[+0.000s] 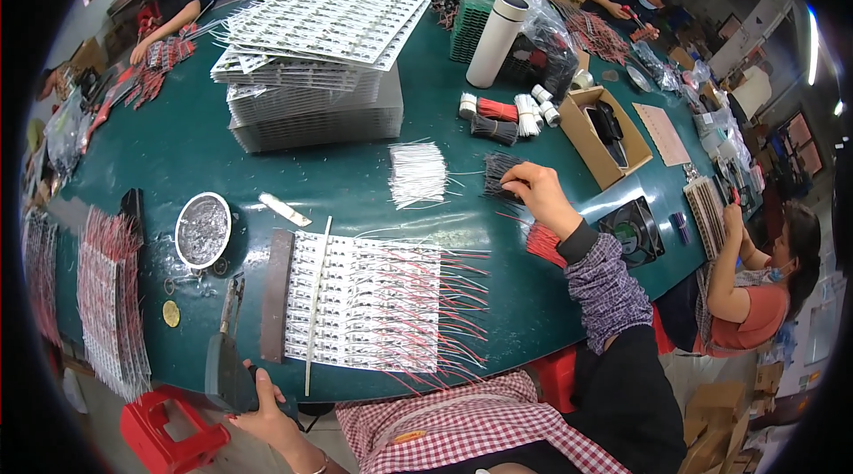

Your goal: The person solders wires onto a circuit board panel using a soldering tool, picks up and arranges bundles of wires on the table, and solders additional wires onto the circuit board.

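Observation:
My left hand [268, 414], low at the table's front edge, is closed round the dark handle of a soldering iron [229, 367]. The iron's metal tip points away from me. My right hand [540, 194] has its fingertips pinched at a bundle of black wires [499, 174]; whether a single wire is between them is too small to tell. In front of me lies a white circuit board panel [355, 296] with rows of red and black wires trailing off its right side. A thin pale stick [317, 314] crosses it, and a brown bar [276, 296] lies along its left edge.
White wires [418, 175] and red wires [544, 244] lie near my right hand. A white bowl [203, 231] stands left, wired boards [111, 305] beyond it. Behind are stacked panels [315, 101], a flask [498, 40], a cardboard box [604, 141] and a fan [633, 231]. Other people work around the table.

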Motion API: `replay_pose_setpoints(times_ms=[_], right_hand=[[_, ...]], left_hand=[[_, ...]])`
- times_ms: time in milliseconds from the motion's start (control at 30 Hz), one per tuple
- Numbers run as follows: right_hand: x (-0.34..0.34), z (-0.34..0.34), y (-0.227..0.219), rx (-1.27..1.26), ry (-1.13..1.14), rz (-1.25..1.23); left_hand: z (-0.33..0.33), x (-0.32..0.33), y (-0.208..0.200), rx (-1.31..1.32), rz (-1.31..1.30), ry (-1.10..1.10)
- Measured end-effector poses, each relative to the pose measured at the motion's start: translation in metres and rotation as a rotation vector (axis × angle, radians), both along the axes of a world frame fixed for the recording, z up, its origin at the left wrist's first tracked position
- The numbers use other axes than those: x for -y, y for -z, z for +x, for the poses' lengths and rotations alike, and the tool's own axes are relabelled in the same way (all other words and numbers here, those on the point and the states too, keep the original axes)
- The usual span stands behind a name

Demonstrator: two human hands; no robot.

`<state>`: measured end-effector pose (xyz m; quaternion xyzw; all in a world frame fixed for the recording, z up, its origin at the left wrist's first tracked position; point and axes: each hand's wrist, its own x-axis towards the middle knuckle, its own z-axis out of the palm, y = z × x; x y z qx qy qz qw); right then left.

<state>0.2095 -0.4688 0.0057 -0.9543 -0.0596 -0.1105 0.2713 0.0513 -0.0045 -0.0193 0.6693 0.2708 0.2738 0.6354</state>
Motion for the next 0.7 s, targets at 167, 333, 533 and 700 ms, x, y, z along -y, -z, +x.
replay_pose_setpoints(times_ms=[167, 333, 533, 700], right_hand=[[0.012, 0.003, 0.003, -0.121, 0.141, 0.328], [0.009, -0.005, 0.004, -0.139, 0.095, 0.267], [-0.005, -0.012, -0.008, 0.174, -0.046, -0.203], [-0.044, -0.015, -0.034, 0.262, -0.248, -0.646]], left_hand=[[0.003, 0.002, -0.002, 0.005, -0.003, -0.004], [0.001, -0.002, 0.002, 0.013, -0.005, 0.028], [0.001, 0.0, -0.002, 0.022, 0.004, 0.021], [0.001, 0.005, -0.014, 0.025, 0.006, 0.015]])
